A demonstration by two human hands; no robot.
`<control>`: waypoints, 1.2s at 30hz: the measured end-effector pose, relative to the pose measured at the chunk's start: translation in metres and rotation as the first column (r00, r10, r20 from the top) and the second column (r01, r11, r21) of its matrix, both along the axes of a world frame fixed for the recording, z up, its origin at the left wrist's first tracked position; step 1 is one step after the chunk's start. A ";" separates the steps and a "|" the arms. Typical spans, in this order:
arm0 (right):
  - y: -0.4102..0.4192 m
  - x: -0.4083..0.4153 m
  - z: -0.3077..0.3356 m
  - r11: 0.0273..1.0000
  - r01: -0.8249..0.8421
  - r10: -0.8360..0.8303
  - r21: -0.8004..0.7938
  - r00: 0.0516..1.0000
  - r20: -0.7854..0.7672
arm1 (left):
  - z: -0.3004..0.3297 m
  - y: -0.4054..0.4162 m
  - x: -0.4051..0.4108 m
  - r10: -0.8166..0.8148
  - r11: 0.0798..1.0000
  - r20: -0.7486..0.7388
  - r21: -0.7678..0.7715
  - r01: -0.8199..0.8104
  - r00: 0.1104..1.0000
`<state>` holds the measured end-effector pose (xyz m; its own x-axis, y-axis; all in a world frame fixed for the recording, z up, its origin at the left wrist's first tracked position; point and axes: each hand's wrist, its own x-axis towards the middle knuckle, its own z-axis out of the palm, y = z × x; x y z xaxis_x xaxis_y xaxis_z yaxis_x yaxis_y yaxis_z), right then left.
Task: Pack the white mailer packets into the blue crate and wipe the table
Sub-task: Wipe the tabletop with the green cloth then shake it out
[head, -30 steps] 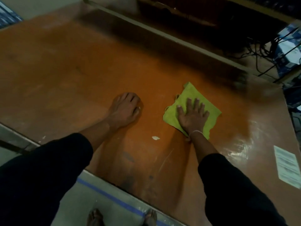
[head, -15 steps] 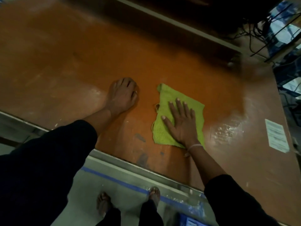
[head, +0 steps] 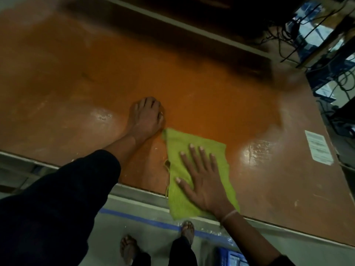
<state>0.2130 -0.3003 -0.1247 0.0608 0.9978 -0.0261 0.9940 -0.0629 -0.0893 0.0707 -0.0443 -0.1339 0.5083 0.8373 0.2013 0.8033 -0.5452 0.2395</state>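
A yellow-green cloth (head: 212, 150) lies on the orange-brown table (head: 76, 73), its near end hanging over the table's front edge. My right hand (head: 203, 181) lies flat on the cloth with fingers spread, pressing it down. My left hand (head: 146, 118) rests palm down on the bare table just left of the cloth's far corner, holding nothing. A corner of the blue crate (head: 230, 257) shows on the floor at the bottom, below my right forearm. No white mailer packets are in view.
A white printed label (head: 318, 147) is stuck to the table near its right edge. Dark cables and equipment (head: 326, 45) crowd the space beyond the right side. A blue tape line (head: 144, 219) runs along the floor by my feet (head: 187, 231).
My right hand has dragged the cloth toward me, from the table's middle to its front edge, where it now overhangs. My left hand has stayed in place.
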 end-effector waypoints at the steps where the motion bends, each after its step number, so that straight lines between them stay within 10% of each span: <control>1: -0.003 0.001 0.003 0.995 -0.096 0.096 -0.006 0.995 0.007 | 0.000 0.001 0.000 0.001 1.000 0.001 -0.003 -0.001 1.000; 8: 0.031 0.032 -0.005 0.944 0.330 -0.329 0.017 0.944 -0.023 | -0.002 0.013 -0.006 -0.059 0.997 0.037 -0.057 0.061 0.998; 13: 0.060 0.054 -0.005 0.999 -0.039 0.039 0.002 0.999 0.017 | 0.004 0.037 -0.012 -0.092 0.995 0.000 -0.045 0.092 0.996; 18: 0.125 0.090 -0.013 0.929 0.369 -0.369 -0.019 0.928 -0.058 | 0.005 0.058 -0.019 -0.041 0.999 -0.044 -0.023 0.040 0.998; 23: 0.164 0.094 -0.009 0.995 -0.102 0.102 0.001 0.995 -0.011 | 0.004 0.081 -0.029 -0.005 1.000 -0.039 -0.007 0.005 0.999; 28: 0.230 0.131 -0.015 0.921 0.390 -0.390 -0.026 0.920 -0.042 | -0.002 0.087 -0.028 0.054 0.999 -0.017 0.011 -0.054 0.998; 33: 0.284 0.129 -0.011 0.999 -0.032 0.032 0.007 0.999 -0.015 | -0.004 0.091 -0.027 0.070 0.997 -0.043 0.026 -0.068 0.997; 36: 0.318 0.151 -0.011 0.982 0.191 -0.191 0.001 0.981 -0.022 | -0.005 0.095 -0.028 0.071 0.997 -0.063 0.030 -0.069 0.995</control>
<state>0.3638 0.0174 -0.1355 0.2496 0.9680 -0.0265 0.9616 -0.2510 -0.1115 0.0429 0.0507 -0.1387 0.4609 0.8659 0.1943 0.8530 -0.4926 0.1722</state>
